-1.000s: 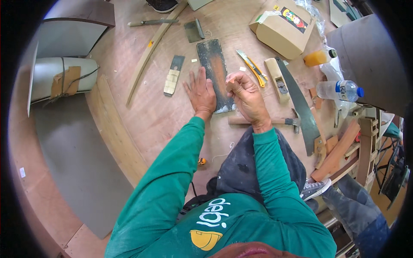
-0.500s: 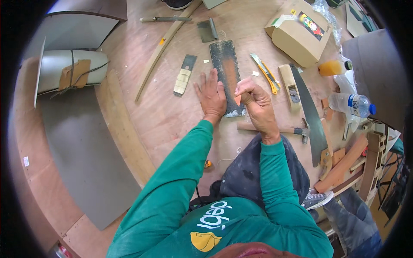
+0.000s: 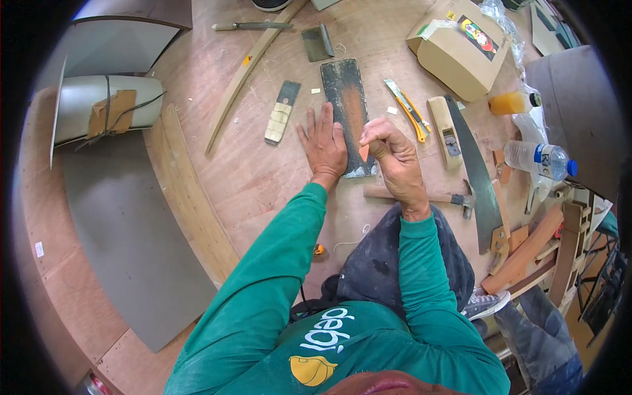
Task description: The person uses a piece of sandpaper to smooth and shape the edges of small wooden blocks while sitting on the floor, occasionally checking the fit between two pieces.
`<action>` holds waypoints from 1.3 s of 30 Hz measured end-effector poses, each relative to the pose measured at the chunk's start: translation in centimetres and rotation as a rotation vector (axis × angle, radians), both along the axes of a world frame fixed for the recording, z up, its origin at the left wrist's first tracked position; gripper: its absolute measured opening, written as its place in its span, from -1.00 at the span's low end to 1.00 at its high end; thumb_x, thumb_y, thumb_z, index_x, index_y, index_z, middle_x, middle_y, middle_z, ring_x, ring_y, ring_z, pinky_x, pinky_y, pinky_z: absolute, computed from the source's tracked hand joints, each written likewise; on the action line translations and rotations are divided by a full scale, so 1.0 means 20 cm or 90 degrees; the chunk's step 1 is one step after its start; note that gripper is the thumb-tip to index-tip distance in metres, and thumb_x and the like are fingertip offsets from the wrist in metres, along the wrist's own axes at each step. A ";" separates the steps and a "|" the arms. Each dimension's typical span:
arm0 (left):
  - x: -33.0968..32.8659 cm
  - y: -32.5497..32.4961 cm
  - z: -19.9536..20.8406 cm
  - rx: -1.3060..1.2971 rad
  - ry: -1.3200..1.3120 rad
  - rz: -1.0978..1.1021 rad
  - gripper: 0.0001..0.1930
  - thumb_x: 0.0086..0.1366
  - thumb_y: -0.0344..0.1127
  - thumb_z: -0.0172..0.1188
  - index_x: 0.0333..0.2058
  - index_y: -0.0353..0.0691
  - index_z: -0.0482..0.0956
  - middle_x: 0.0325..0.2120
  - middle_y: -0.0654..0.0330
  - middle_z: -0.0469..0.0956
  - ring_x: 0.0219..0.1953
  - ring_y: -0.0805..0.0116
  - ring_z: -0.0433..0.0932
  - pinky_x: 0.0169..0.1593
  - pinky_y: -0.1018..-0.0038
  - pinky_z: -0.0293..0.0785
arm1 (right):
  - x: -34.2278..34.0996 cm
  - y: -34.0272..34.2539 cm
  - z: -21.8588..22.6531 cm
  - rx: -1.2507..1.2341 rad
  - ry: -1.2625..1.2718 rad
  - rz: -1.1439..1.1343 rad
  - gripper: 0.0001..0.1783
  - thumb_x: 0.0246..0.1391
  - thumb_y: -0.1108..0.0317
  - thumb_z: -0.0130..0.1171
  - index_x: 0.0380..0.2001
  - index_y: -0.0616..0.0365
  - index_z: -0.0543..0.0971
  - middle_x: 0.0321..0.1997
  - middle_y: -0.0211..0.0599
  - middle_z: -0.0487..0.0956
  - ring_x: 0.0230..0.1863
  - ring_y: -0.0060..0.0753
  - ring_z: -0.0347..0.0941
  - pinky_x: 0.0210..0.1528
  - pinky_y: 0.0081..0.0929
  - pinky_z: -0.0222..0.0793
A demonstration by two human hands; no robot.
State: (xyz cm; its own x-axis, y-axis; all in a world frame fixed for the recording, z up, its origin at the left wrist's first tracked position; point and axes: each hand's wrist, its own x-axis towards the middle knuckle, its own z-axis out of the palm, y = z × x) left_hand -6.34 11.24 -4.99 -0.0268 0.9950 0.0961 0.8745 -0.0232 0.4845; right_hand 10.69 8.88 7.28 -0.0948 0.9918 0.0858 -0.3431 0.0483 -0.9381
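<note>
A dark, worn rectangular board (image 3: 340, 78) with a reddish-brown streak down its middle lies on the plywood surface in front of me. My left hand (image 3: 324, 150) rests flat along the board's left edge, its fingers stretched out. Over the board's near right part, my right hand (image 3: 400, 166) is closed in a pinch on a small orange pointed piece (image 3: 364, 153), point toward me. Whether that point touches the board I cannot tell. To the left lies a dark flat piece wrapped in pale tape (image 3: 279, 123). A hammer (image 3: 442, 197) lies beneath my right wrist.
Right of the board lie a yellow utility knife (image 3: 413, 115), a wooden hand plane (image 3: 445, 137) and a handsaw (image 3: 479, 178). Beyond are a cardboard box (image 3: 454, 56), an orange drink bottle (image 3: 510, 103) and a water bottle (image 3: 536, 159). A long wooden strip (image 3: 240, 85) lies left.
Hardly anything differs. Both hands keep their places at the board, and the orange piece stays pinched in my right hand; the view has shifted very slightly.
</note>
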 end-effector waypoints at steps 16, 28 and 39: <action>0.00 0.00 0.01 -0.003 -0.001 -0.001 -0.39 0.59 -0.07 -0.14 0.54 -0.06 0.26 0.53 0.21 0.29 0.63 -0.03 0.03 0.61 -0.20 -0.36 | 0.00 0.01 -0.09 -0.270 0.012 -0.047 -0.73 0.45 0.25 0.27 -0.04 0.28 0.65 -0.31 -0.55 0.57 -0.31 -0.73 0.40 -0.23 -0.66 0.36; 0.01 0.00 -0.01 -0.014 -0.025 0.012 -0.39 0.56 -0.07 -0.11 0.53 0.01 0.28 0.53 0.30 0.31 0.63 0.01 0.01 0.63 -0.17 -0.38 | 0.02 0.00 -0.17 -0.430 0.207 -0.044 -0.73 0.42 0.20 0.31 -0.06 0.21 0.66 -0.30 -0.53 0.64 -0.35 -0.69 0.47 -0.26 -0.65 0.42; 0.01 0.01 -0.01 -0.003 -0.028 0.014 -0.38 0.57 -0.04 -0.12 0.53 -0.02 0.28 0.51 0.26 0.33 0.61 0.00 0.07 0.60 -0.21 -0.34 | 0.02 0.02 -0.20 -0.466 0.190 -0.079 -0.75 0.39 0.23 0.33 -0.09 0.21 0.66 -0.30 -0.51 0.66 -0.36 -0.70 0.49 -0.30 -0.69 0.46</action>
